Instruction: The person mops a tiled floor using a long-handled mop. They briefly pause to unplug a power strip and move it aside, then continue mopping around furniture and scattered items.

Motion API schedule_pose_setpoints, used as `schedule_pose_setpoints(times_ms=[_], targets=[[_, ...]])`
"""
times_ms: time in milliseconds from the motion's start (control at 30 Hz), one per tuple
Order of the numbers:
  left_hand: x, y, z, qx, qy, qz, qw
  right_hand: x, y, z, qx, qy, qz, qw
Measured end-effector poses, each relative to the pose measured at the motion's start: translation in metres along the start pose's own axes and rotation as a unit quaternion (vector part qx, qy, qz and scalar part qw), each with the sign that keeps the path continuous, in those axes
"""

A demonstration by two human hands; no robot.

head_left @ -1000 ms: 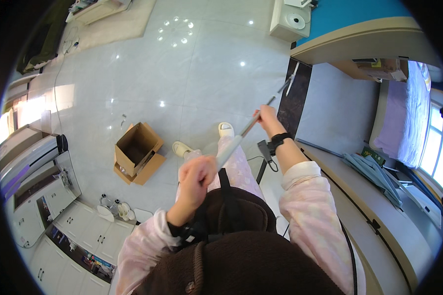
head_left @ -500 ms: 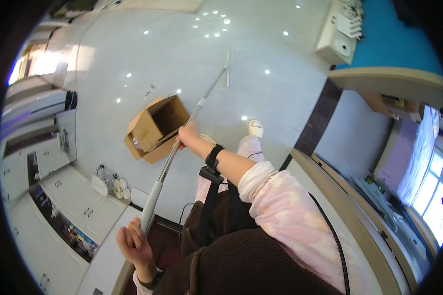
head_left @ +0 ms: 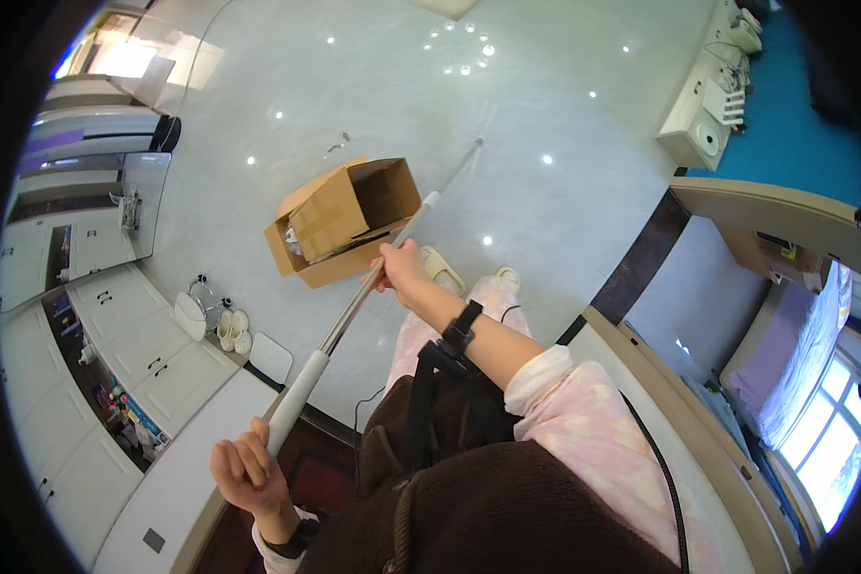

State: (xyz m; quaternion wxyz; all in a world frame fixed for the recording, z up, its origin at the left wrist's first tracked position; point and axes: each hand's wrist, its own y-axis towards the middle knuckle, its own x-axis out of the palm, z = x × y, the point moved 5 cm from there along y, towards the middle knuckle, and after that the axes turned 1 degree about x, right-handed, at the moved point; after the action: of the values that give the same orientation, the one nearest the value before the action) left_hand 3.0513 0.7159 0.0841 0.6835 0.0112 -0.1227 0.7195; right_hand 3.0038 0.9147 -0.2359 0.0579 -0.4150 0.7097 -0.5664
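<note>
Pole [head_left: 354, 308], long and pale with a thicker white grip at its near end, runs diagonally across the view from lower left up toward the glossy floor [head_left: 373, 86], its thin far tip reaching past the cardboard box [head_left: 342, 222]. Both hands hold it well apart, which looks like the way to steady and steer so long a shaft. Next in size, the open brown box sits on the floor just left of the pole, flaps up. The right hand [head_left: 399, 267] is stretched forward, fingers wrapped around the metal mid-section. The left hand [head_left: 247, 474] is drawn back low at the person's side, fist closed around the white grip end. A pale slipper [head_left: 442, 268] shows just beyond the right hand.

Compared with 0.5 s before, the grip is much the same: right hand ahead, left hand behind. The box now lies more central in view, the left hand sits higher and clearer in frame, and the pole's tip points more up-right.
</note>
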Motion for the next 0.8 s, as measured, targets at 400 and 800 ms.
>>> schedule_pose_setpoints(times_ms=[400,800], targets=[[0.215,-0.048,-0.098,-0.128,0.0,-0.424,0.897,-0.312,-0.08,-0.023,-0.048,0.147,0.183,0.971],[0.331,-0.175,-0.221,-0.322,0.008,-0.493,0.808,-0.531,-0.154,0.006,0.013,0.115,0.41,0.905]])
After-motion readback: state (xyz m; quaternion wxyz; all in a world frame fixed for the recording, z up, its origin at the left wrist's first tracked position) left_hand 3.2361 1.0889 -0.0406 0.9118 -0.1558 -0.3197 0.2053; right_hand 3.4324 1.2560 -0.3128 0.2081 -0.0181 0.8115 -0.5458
